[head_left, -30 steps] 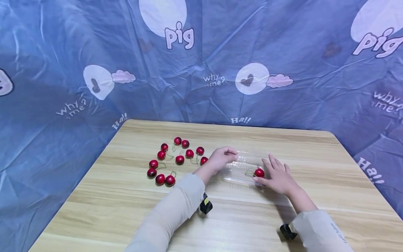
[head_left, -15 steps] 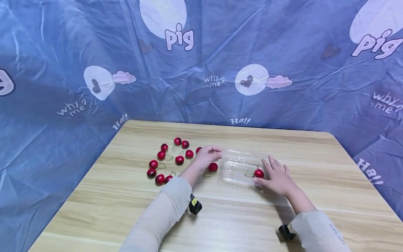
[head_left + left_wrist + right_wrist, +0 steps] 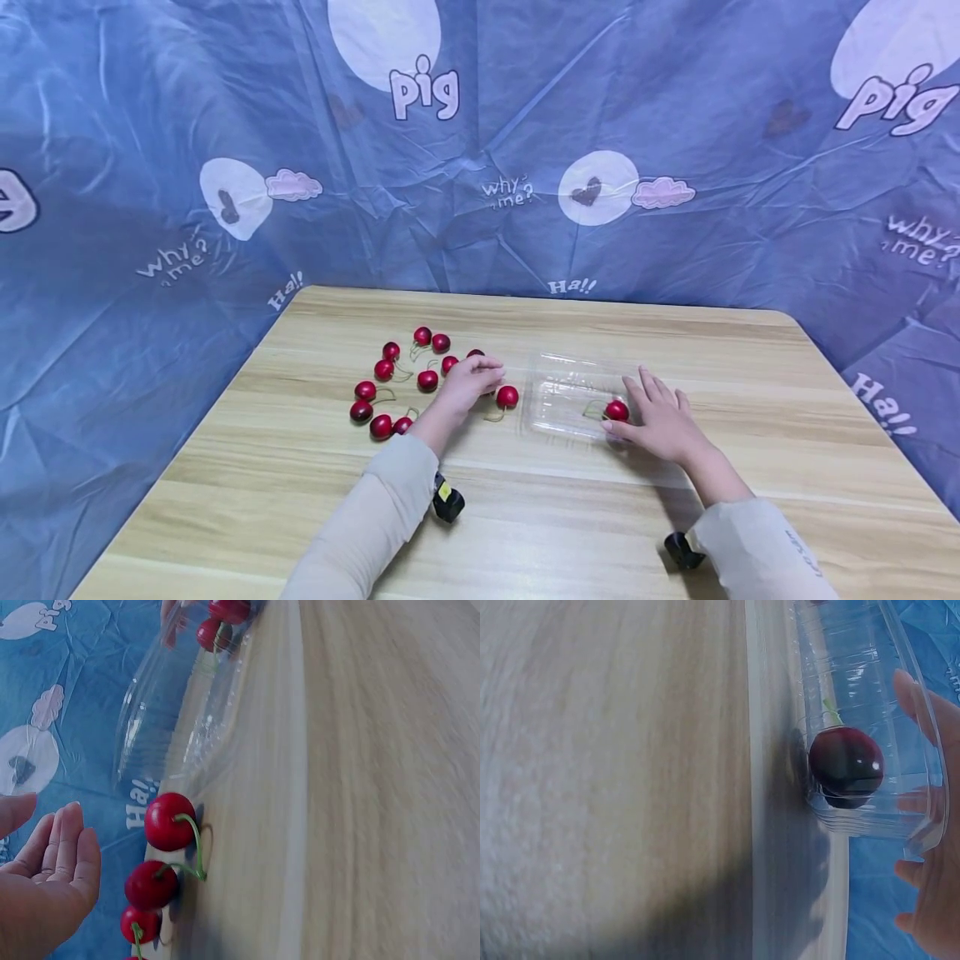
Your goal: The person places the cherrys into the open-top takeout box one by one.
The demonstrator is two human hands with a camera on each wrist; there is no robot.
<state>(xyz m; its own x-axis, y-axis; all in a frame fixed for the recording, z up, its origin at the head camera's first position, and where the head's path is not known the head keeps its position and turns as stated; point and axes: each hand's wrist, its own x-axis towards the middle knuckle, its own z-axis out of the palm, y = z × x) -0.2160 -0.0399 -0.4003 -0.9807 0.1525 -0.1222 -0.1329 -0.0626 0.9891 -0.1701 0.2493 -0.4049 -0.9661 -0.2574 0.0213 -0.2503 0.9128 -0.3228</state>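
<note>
Head view shows a person seated at a wooden table point(image 3: 570, 517) with a clear plastic tray point(image 3: 564, 398) a little right of centre and a loose scatter of red cherries point(image 3: 390, 379) to its left. The right hand point(image 3: 663, 423) lies flat against the tray's right end, fingers straight and spread, grasping nothing; judging by that placement it steadies the light container so that it does not slide. One cherry in the tray point(image 3: 617, 410) sits in that same end, its stem pointing left, and the right wrist view shows it point(image 3: 846, 765) resting on the floor of the tray, close against the end wall, with the fingertips point(image 3: 922, 712) touching the outer plastic. The left hand point(image 3: 468, 385) is over the near edge of the scatter, fingers bent down toward the fruit; the head view hides what lies beneath them, but the left wrist view shows the palm point(image 3: 45, 877) relaxed, fingers extended and empty, just beside a cherry near the tray point(image 3: 169, 822) with a curved green stem. That cherry point(image 3: 507, 397) lies on the wood between hand and tray, touching neither. A blue printed cloth point(image 3: 480, 142) hangs behind the table.
</note>
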